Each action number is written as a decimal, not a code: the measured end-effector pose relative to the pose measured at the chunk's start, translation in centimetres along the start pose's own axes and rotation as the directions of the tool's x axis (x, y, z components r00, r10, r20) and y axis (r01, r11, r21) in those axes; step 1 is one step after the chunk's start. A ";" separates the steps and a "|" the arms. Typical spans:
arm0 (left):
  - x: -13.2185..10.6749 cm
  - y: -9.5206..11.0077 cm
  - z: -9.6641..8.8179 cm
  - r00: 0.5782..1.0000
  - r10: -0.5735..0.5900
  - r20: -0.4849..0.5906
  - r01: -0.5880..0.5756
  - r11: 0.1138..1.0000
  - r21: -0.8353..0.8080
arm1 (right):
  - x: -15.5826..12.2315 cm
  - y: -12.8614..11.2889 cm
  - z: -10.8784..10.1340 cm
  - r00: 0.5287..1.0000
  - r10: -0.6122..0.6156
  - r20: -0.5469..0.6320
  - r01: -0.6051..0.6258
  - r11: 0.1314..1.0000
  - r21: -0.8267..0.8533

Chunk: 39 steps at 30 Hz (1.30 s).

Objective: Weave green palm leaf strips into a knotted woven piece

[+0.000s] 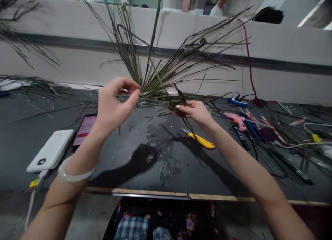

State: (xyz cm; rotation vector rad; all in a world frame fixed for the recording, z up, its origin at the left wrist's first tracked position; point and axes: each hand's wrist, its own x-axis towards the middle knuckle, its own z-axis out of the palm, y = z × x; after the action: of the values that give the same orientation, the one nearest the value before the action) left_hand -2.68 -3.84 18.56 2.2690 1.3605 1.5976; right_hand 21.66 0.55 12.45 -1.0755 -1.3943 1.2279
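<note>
A fan of long dark green palm-leaf strips (158,70) spreads up and outward above the black table (145,171). My left hand (114,103) pinches a few strips near where they gather, thumb and forefinger closed on them. My right hand (197,112) grips the woven knot (177,103) at the base of the strips, fingers curled round it. Loose strip ends hang down from that hand. A pale bangle (74,172) sits on my left wrist.
A yellow utility knife (201,140) lies just below my right hand. A white power bank (52,150) and a lit phone (85,128) lie at left. A pink glue gun (234,119), cables and tools crowd the right. Water spots wet the middle. More strips lie at far left.
</note>
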 end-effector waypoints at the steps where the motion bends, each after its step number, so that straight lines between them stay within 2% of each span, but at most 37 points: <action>1: 0.1 -0.4 0.1 0.987 -0.099 0.123 0.107 0.992 -0.062 | -0.3 -0.4 0.0 0.998 0.067 0.016 -0.068 0.994 0.088; 2: 0.2 -0.8 0.3 0.942 -0.181 0.284 0.217 0.971 -0.101 | -0.7 -0.6 0.0 0.991 0.129 0.032 -0.132 0.980 0.148; 3: 0.1 -1.4 0.8 0.864 -0.239 0.443 0.323 0.938 -0.124 | -1.2 -0.6 0.2 0.982 0.184 0.048 -0.190 0.964 0.187; 5: -0.5 -2.5 2.2 0.663 -0.291 0.690 0.539 0.825 -0.169 | -2.3 -0.3 0.8 0.957 0.277 0.091 -0.290 0.931 0.222; 6: -1.0 -2.9 3.0 0.579 -0.298 0.759 0.624 0.761 -0.178 | -2.8 0.1 1.2 0.942 0.314 0.119 -0.334 0.916 0.224; 8: -2.5 -3.7 4.8 0.447 -0.301 0.842 0.726 0.672 -0.145 | -3.8 1.3 1.8 0.908 0.380 0.176 -0.411 0.888 0.208; 11: -5.2 -4.2 7.0 0.313 -0.317 0.895 0.842 0.530 -0.107 | -5.1 3.4 2.6 0.850 0.468 0.241 -0.511 0.844 0.161; 13: -6.6 -4.5 7.8 0.254 -0.339 0.906 0.888 0.452 -0.079 | -5.8 4.6 2.8 0.812 0.528 0.248 -0.569 0.811 0.134; 15: -7.6 -4.6 8.1 0.214 -0.347 0.913 0.914 0.401 -0.061 | -6.3 5.5 2.7 0.797 0.563 0.218 -0.596 0.791 0.136; 17: -8.1 -4.7 8.0 0.197 -0.345 0.918 0.924 0.379 -0.056 | -6.7 6.2 2.6 0.799 0.570 0.192 -0.598 0.788 0.145; 20: -8.2 -4.5 7.8 0.203 -0.335 0.920 0.919 0.389 -0.061 | -6.9 6.9 2.4 0.809 0.554 0.199 -0.583 0.799 0.146; 22: -7.8 -4.3 7.5 0.249 -0.352 0.902 0.900 0.429 -0.081 | -6.9 7.0 2.1 0.837 0.521 0.166 -0.544 0.825 0.152; 23: -7.3 -4.1 7.3 0.293 -0.368 0.883 0.878 0.468 -0.097 | -6.8 7.0 2.0 0.868 0.483 0.118 -0.496 0.855 0.148; 25: -6.1 -3.8 6.6 0.432 -0.398 0.809 0.798 0.587 -0.137 | -6.5 6.3 1.7 0.938 0.347 -0.003 -0.345 0.933 0.100; 26: -5.3 -3.5 6.2 0.524 -0.399 0.752 0.726 0.671 -0.150 | -6.3 5.7 1.6 0.965 0.257 -0.052 -0.253 0.965 0.067; 28: -3.7 -2.5 5.3 0.717 -0.380 0.584 0.550 0.823 -0.140 | -5.9 4.1 1.8 0.993 0.092 -0.079 -0.090 0.996 0.026; 29: -2.9 -1.7 5.0 0.799 -0.339 0.497 0.442 0.891 -0.103 | -5.6 3.2 2.0 0.997 0.040 -0.064 -0.037 0.999 0.035; 30: -2.2 -1.0 4.8 0.858 -0.287 0.427 0.342 0.938 -0.055 | -5.2 2.4 2.4 1.000 0.004 -0.027 -0.003 0.999 0.050; 31: -1.6 -0.2 4.7 0.892 -0.227 0.392 0.256 0.966 -0.024 | -4.9 1.7 2.8 1.000 -0.027 0.009 0.026 0.998 0.063; 33: -0.8 1.2 5.0 0.905 -0.136 0.404 0.134 0.990 0.033 | -4.0 0.8 3.5 0.996 -0.066 0.058 0.062 0.996 0.064; 35: -0.4 1.6 5.5 0.897 -0.128 0.423 0.103 0.991 0.081 | -3.5 0.8 3.7 0.995 -0.064 0.075 0.064 0.998 0.004; 37: -0.5 1.2 5.9 0.879 -0.175 0.443 0.155 0.985 0.082 | -3.5 1.3 3.4 0.997 -0.051 0.061 0.057 0.994 -0.093; 39: -0.9 0.4 6.0 0.837 -0.248 0.488 0.271 0.962 0.024 | -4.3 1.9 3.1 0.997 -0.068 0.035 0.074 0.978 -0.197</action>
State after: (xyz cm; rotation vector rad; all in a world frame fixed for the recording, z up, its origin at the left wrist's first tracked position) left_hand 2.23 -2.18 15.28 2.1356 1.3892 0.8771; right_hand 19.32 -3.92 10.03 -1.1371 -1.5893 1.0724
